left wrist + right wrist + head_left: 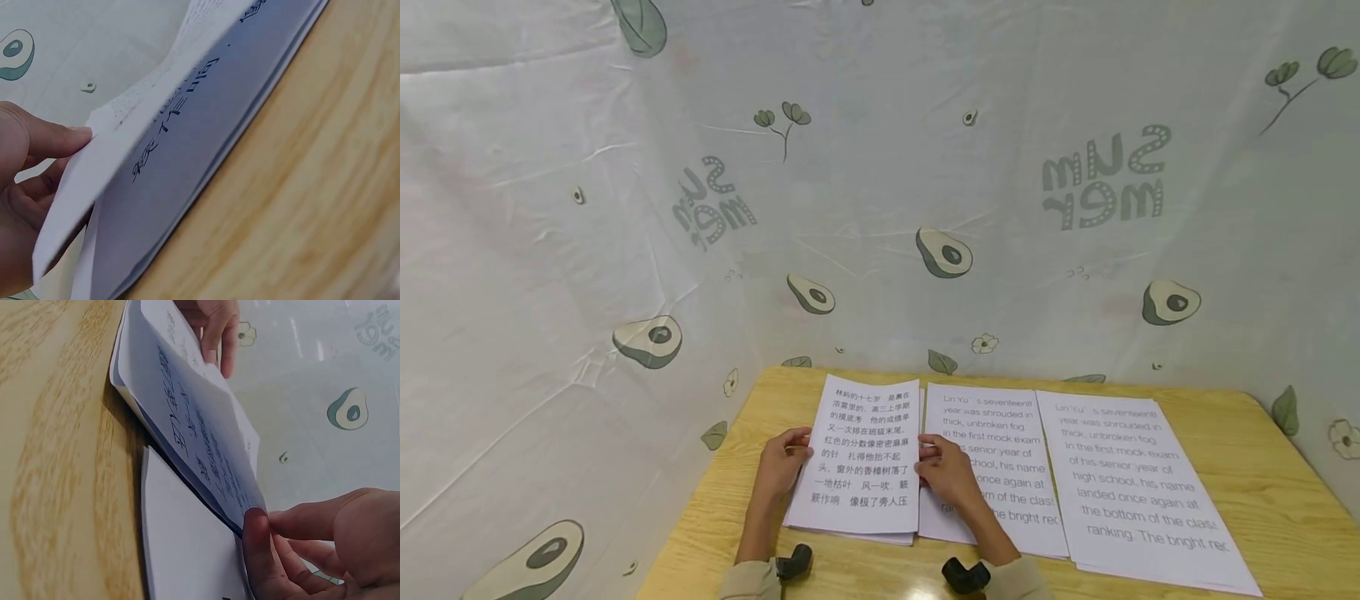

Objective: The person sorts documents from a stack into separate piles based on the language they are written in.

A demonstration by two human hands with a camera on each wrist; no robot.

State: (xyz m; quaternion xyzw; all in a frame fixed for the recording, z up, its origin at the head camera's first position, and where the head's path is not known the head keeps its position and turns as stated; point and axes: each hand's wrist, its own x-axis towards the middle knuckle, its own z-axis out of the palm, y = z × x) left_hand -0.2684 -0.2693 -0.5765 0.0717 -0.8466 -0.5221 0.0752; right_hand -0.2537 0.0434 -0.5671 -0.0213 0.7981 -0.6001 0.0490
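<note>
A white sheet of paper [867, 454] printed with Chinese text lies over the leftmost stack, lifted off it along the near side. My left hand [782, 467] pinches the sheet's left edge between thumb and fingers. On the opposite side, my right hand [951, 477] pinches the right edge, thumb against fingertips in the right wrist view. Beneath, the paper stack [172, 181] shows more large Chinese characters in the left wrist view. The sheet bows between both hands. My right hand and forearm cover part of the middle stack [992, 417] of English-printed paper.
Another stack [1120, 467] of English-printed sheets lies at the right, its lower sheets fanned out slightly. All the paper rests on a wooden table [842, 575]. A pale curtain [865, 192] with avocado prints hangs behind the table and along its left side.
</note>
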